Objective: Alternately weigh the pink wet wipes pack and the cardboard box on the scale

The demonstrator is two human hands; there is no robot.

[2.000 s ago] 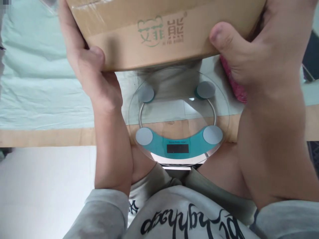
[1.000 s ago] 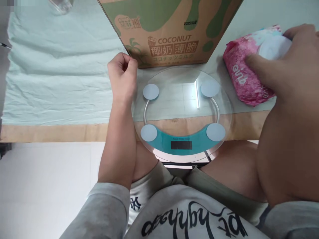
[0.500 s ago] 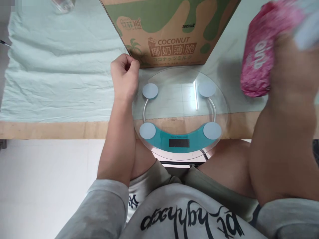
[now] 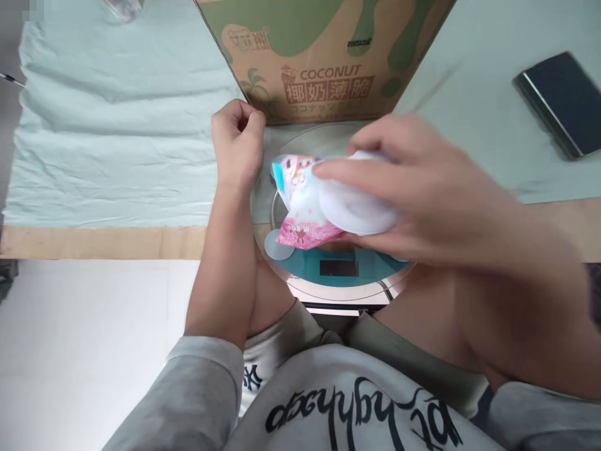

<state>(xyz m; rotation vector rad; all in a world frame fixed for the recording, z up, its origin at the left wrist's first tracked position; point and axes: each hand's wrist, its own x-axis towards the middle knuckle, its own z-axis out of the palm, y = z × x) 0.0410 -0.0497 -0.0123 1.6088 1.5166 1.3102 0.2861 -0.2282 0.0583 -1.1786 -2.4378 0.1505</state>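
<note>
My right hand, blurred by motion, grips a pack of wet wipes with pink and white wrapping and a white lid. The pack is above a clear glass bathroom scale, covering much of its middle; whether the two touch I cannot tell. The scale has a teal band and a dark display. My left hand rests in a loose fist at the scale's left edge, by the lower left corner of a coconut-snack cardboard box. Nothing shows in its fingers.
The box stands just behind the scale on a pale green cloth. A dark, flat rectangular object lies at the right. Bare wood shows along the table's front edge. A transparent item sits at the far left.
My right hand has brought the wipes pack from the right side leftward over the scale, turning it so the lid shows. The dark flat object at the right is now uncovered. My left hand stays put.
</note>
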